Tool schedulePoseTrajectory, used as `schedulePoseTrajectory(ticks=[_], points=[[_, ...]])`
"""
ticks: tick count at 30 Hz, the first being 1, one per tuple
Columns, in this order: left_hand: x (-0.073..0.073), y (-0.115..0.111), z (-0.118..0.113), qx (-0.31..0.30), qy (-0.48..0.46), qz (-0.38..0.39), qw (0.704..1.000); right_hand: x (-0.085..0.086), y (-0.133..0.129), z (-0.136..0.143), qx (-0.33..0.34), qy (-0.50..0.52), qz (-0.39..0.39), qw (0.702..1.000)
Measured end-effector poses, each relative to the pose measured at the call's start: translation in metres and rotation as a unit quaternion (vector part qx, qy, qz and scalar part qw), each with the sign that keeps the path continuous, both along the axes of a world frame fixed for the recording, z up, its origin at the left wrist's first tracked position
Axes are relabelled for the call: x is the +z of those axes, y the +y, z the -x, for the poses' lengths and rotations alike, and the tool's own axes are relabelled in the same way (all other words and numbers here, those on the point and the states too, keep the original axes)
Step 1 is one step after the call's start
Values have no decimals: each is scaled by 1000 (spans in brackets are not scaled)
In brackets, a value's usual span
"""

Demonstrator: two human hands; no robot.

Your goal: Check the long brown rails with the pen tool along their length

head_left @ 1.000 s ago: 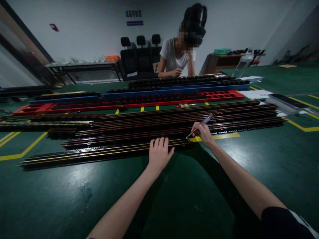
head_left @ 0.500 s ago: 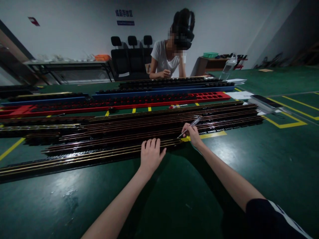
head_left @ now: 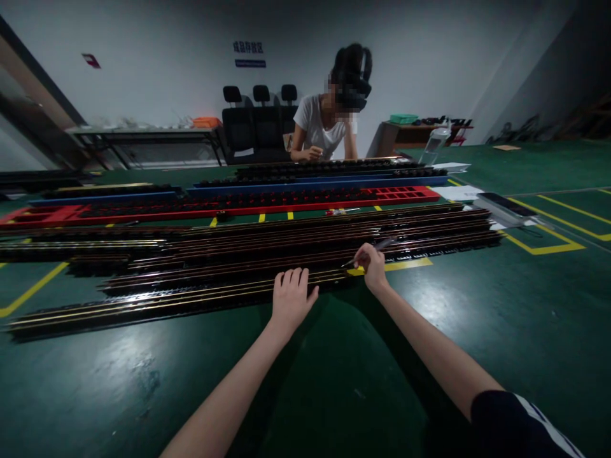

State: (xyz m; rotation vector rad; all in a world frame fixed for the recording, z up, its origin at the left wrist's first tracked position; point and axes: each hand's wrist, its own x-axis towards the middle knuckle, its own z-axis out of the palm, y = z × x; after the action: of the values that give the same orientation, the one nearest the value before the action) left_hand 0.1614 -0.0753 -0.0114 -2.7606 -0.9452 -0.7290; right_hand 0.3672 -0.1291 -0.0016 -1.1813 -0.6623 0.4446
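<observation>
A long black strip with gold lines (head_left: 191,296) lies nearest to me on the green table. My left hand (head_left: 291,298) rests on the strip near its right end, fingers spread a little and thumb apart. A slim screwdriver-like tool (head_left: 384,243) is pinched in my right hand (head_left: 371,266), its thin tip at the strip's right end. Just behind, more dark strips with copper-coloured lines (head_left: 286,242) lie side by side. Whether the tip touches the strip is too small to tell.
Beyond the strips are a red tray (head_left: 405,194) and a blue tray (head_left: 319,184) with black parts. A person (head_left: 324,127) sits across the table. At the right are a phone-like device (head_left: 506,205), papers and a clear bottle (head_left: 434,145).
The view has shifted, so the background sits lower. The tool in my right hand has tilted flatter, its tip still near the strip's end. My left hand stays on the strip.
</observation>
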Motion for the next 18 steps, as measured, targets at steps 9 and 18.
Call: schedulePoseTrajectory(ticks=[9, 18], points=[[-4, 3, -2, -5, -16, 6, 1000, 0, -14, 55, -26, -333, 37, 942], [-6, 4, -3, -12, -34, 18, 999, -13, -13, 65, 51, -630, 142, 762]])
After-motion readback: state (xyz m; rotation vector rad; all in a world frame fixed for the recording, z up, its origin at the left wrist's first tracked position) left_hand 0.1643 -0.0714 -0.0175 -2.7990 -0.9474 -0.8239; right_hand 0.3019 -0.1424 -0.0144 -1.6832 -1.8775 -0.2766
